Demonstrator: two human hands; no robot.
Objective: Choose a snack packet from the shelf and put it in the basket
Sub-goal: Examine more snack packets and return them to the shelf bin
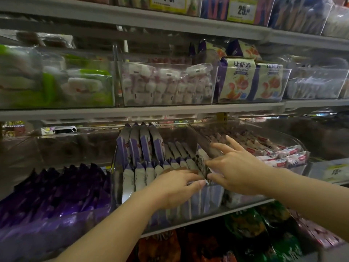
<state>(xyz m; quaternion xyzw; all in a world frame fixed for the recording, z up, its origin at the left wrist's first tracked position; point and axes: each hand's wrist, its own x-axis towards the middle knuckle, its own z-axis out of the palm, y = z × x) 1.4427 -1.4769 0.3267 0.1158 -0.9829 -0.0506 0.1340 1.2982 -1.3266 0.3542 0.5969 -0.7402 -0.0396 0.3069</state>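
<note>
Packets [140, 178] – purple-and-white, upright in rows in a clear bin [115, 178] on the middle shelf [207, 214].

- Location: none is out yet. All sit in the bin, the back row taller and the front rows reaching the bin's front edge. One packet [201, 159] at the right wall leans out of line.
- Left hand [175, 188]: over the front rows near the bin's front right corner, fingers bent across the packet tops. I cannot tell whether they pinch one or only rest there.
- Right hand [234, 167]: at the bin's right wall, fingers spread wide, the lower ones touching the leaning packet. No grip is closed.
- Neighbours: dark purple bags [56, 190] left of the bin, red-and-white bars [279, 154] in the bin to the right.
- Basket: not in view.
- Step in hand: choosing – both hands appear to be sorting through the rows rather than lifting.
- Next move, as judged: settle on one packet, likely the loose one at the right wall. Pinch its top edge and draw it straight up clear of its neighbours. The packets are tightly ranked, so the free hand may need to hold the others down.
</note>
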